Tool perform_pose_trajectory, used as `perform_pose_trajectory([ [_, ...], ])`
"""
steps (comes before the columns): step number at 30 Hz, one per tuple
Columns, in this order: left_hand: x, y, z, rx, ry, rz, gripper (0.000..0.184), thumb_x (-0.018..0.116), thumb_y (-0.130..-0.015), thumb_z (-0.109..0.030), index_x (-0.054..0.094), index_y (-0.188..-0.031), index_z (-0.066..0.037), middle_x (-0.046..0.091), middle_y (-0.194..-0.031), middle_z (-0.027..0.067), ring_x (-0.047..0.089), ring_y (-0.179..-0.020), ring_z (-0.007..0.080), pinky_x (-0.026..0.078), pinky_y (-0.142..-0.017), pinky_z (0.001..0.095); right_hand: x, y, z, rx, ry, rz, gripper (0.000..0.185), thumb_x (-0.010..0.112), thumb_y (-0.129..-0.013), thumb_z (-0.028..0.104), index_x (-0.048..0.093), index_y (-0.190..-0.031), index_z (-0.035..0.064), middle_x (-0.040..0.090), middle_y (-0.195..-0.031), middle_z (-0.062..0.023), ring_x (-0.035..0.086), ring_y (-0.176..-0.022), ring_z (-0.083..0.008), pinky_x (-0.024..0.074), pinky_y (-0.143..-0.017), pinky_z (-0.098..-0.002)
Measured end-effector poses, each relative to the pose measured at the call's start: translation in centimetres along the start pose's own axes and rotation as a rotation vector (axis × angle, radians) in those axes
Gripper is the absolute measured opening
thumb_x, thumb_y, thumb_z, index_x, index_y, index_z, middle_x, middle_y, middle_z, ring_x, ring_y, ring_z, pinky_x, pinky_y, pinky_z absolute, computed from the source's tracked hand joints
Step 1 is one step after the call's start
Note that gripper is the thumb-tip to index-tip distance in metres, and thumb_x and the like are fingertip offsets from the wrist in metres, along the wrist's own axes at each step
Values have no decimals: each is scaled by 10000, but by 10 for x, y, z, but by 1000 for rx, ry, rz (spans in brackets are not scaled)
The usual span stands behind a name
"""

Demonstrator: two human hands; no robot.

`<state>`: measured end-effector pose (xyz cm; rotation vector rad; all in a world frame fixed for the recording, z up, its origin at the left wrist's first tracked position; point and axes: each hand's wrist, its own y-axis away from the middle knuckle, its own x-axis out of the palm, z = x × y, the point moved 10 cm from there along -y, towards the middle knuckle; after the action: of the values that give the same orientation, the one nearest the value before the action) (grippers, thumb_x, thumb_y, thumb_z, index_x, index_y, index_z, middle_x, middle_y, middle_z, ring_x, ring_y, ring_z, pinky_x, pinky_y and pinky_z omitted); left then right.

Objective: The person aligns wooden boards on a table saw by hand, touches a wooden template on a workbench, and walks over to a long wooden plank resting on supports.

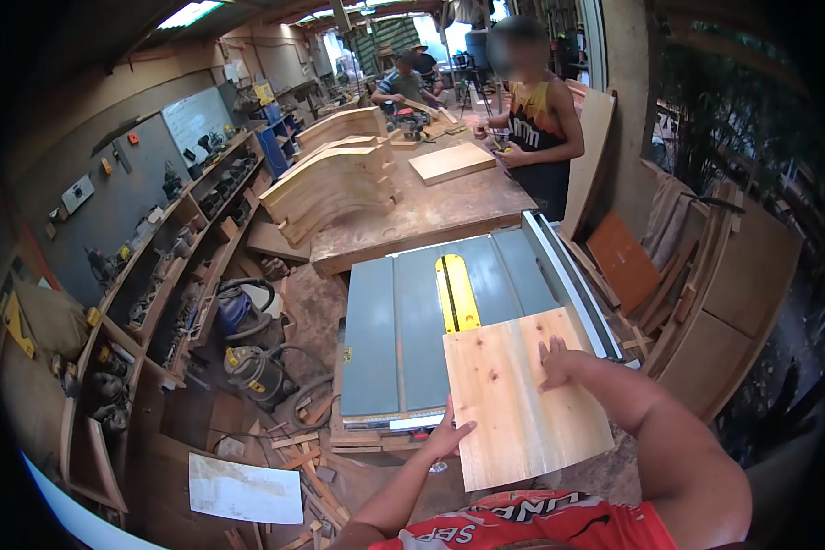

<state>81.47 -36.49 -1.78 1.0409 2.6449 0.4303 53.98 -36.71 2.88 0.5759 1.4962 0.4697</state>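
Two bare hands steady a knotty wooden panel point(504, 435) lying partly on a saw table point(371, 312), its near end overhanging. The right hand point(555, 363) spreads flat on top; the left hand point(445, 434) pinches the left edge, thumb uppermost. Good handling calls for level support, even downward pressure, an edge squared to the metal rail point(570, 286) and fingers clear of the yellow insert's point(456, 289) slot.

One head-worn camera looks forward and steeply down, its wide view curving.
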Motion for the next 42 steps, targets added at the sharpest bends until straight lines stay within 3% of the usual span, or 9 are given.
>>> perform_pose_trajectory([
  [9,0,-2,7,-19,74,67,988,609,-889,-327,-201,-1437,-186,550,-1207,161,632,-800,158,540,-510,283,9,-18,-2,16,84,-5,1253,681,-692,618,-46,-1413,-104,-24,-1430,-411,-8,-1363,-511,72,-1125,-502],
  [15,-3,-4,5,81,66,-37,967,610,-889,-281,-168,-1449,-158,639,-966,131,598,-626,126,480,-438,246,-11,1,2,94,11,23,1239,699,-669,625,11,-1439,-59,27,-1476,-337,62,-1384,-456,156,-1117,-488],
  [19,4,-4,11,-35,167,28,913,585,-895,-111,-130,-1462,-118,318,-1448,123,474,-1152,173,431,-920,289,-13,-4,-4,83,-138,558,1206,737,-636,603,106,-1448,-26,106,-1506,-250,156,-1388,-391,241,-1096,-473],
  [21,4,-2,7,-47,213,37,914,591,-892,-119,-123,-1464,-114,316,-1451,124,441,-1193,179,407,-950,294,-83,-16,-10,81,-225,-106,1171,778,-598,573,188,-1449,26,179,-1504,-195,234,-1368,-344,302,-1075,-441],
  [24,2,5,-16,-9,155,11,918,604,-885,-130,-107,-1467,-107,315,-1454,122,407,-1233,184,369,-990,295,-90,-62,-20,-48,-235,-473,1186,809,-557,558,203,-1456,76,224,-1486,-192,243,-1360,-344,290,-1070,-502],
  [30,0,12,-23,-31,61,-36,918,630,-866,-172,-53,-1477,-106,356,-1438,131,388,-1260,185,338,-1024,305,-72,-66,-18,66,-283,-258,1252,819,-488,597,188,-1466,136,169,-1508,-186,130,-1399,-358,172,-1027,-685],
  [32,-12,-17,12,255,-227,-130,951,637,-864,-168,-94,-1472,-143,470,-1326,149,573,-1011,190,510,-765,287,-65,-85,-25,-6,-305,-356,1254,833,-449,595,242,-1447,116,218,-1490,-189,166,-1382,-376,200,-1029,-668],
  [37,0,1,1,13,88,-53,933,612,-855,-173,-86,-1472,-136,499,-1285,157,606,-791,135,480,-487,216,-67,-67,-23,16,-322,-337,1185,838,-494,545,256,-1444,139,239,-1481,-176,185,-1380,-351,204,-1028,-656],
  [42,0,-1,14,4,88,-54,934,610,-856,-187,-90,-1473,-145,515,-1269,145,593,-761,127,464,-476,220,-64,-56,-23,53,-330,-323,1202,814,-517,573,203,-1466,159,171,-1506,-181,115,-1405,-334,150,-1042,-662],
])
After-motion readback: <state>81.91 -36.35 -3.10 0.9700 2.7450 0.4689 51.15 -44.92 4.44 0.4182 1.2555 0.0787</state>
